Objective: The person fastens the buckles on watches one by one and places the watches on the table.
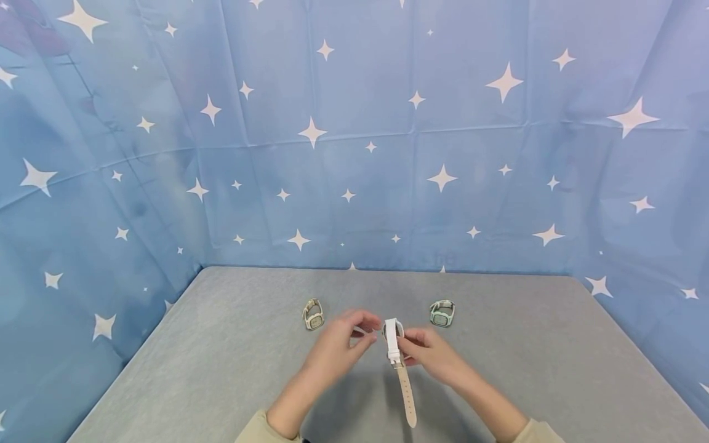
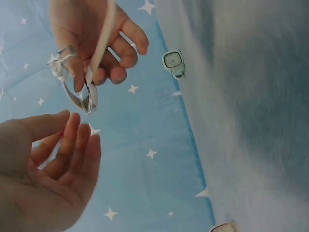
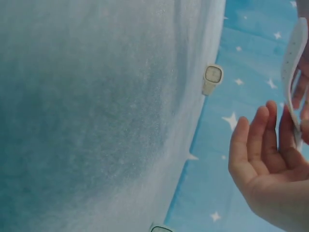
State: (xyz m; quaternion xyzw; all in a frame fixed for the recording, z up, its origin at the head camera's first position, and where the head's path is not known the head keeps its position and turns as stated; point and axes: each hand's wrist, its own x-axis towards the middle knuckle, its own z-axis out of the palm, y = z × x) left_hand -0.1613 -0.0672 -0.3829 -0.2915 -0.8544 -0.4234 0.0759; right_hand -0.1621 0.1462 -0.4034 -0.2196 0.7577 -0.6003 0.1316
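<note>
My right hand [image 1: 434,358] pinches a white wristwatch [image 1: 392,338] between thumb and fingers, above the table. One strap end, beige on the side that shows and punched with holes, hangs down towards me; the buckle is near the middle. In the left wrist view the watch case [image 2: 91,100] is edge-on, so its dial is hidden. Just left of the watch, my left hand [image 1: 338,344] is raised with fingers loosely bent and nothing between them. A small gap separates its fingertips [image 2: 72,118] from the watch.
On the grey table [image 1: 232,344], a cream square-faced watch [image 1: 313,315] lies beyond my left hand. A mint-green watch [image 1: 442,314] lies beyond my right hand. A blue star-patterned cloth [image 1: 376,172] stands behind the table and along both sides.
</note>
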